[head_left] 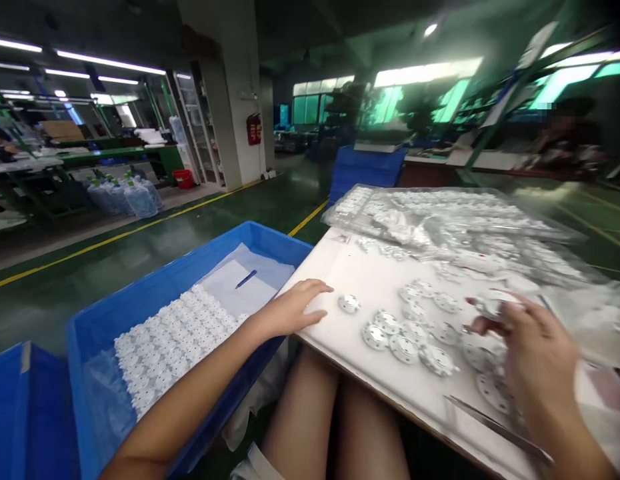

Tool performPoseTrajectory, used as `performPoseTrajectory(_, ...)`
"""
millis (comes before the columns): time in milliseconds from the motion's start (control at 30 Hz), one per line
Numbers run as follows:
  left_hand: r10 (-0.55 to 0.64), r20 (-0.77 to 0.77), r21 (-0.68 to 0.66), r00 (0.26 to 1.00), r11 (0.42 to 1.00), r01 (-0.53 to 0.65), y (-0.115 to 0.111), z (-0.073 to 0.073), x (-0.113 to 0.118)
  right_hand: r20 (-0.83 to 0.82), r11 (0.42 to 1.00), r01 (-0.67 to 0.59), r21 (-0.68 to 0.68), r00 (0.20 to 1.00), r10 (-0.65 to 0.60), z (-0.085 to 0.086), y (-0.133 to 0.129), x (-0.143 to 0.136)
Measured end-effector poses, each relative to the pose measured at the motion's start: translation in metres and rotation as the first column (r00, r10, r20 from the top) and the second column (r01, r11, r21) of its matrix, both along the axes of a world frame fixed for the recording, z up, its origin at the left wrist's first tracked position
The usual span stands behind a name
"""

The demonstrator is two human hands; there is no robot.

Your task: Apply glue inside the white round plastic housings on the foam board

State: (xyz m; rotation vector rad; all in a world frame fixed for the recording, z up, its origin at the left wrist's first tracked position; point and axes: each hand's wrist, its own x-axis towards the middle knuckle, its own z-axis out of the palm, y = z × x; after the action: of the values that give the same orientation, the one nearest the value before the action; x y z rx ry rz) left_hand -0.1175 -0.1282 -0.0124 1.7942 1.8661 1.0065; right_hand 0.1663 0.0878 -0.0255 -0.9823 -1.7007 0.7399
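Observation:
My left hand (pixel 299 308) rests at the left edge of the white tabletop (pixel 335 267), fingers apart and nothing in it. Just beyond its fingertips lies a single round white part with a silvery centre (pixel 349 303). My right hand (pixel 533 340), over the right side of the table, is closed on a similar round white part (pixel 490 305), somewhat blurred. Between the hands several more round parts (pixel 403 348) lie loosely grouped, and others sit partly hidden under my right hand. Near the front edge, a thin metal tool, perhaps tweezers (pixel 490 423), lies below that hand.
Left of the table stands a blue bin (pixel 165 280) with rows of white parts (pixel 175 340), paper and a blue pen (pixel 246 279). Plastic-covered trays of parts (pixel 450 207) fill the table's far side. A blue crate (pixel 365 170) stands behind; another bin (pixel 30 413) is lower left.

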Motion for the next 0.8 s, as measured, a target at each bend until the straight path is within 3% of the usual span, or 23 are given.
performPoseTrajectory(67, -0.093, -0.05, -0.082, 0.994, 0.993, 0.088, 0.023, 0.001, 0.016, -0.099, 0.995, -0.092, -0.045, 0.991, 0.087, 0.003, -0.001, 0.004)
performPoseTrajectory(133, -0.111, -0.063, -0.103, 0.992, 0.989, 0.104, 0.041, -0.003, 0.026, -0.153, 0.985, -0.163, -0.051, 0.976, 0.154, 0.005, -0.002, 0.004)
performPoseTrajectory(333, 0.067, -0.062, 0.048, 0.996, 0.997, -0.064, 0.052, -0.028, 0.044, -0.114, 0.945, -0.32, 0.064, 0.939, 0.325, 0.008, -0.014, -0.001)
performPoseTrajectory(433, 0.088, -0.053, 0.054, 0.995, 0.995, -0.085, 0.052, -0.031, 0.046, -0.078, 0.926, -0.368, 0.088, 0.924, 0.375, 0.007, -0.019, -0.003)
performPoseTrajectory(600, 0.055, -0.099, 0.003, 0.994, 0.998, -0.055, 0.057, -0.014, 0.037, -0.117, 0.87, -0.492, 0.048, 0.862, 0.494, 0.009, -0.027, -0.006)
performPoseTrajectory(800, 0.06, -0.229, 0.023, 0.972, 0.998, -0.056, 0.09, 0.028, 0.041, -0.202, 0.807, -0.59, -0.017, 0.793, 0.575, 0.014, -0.031, -0.009)
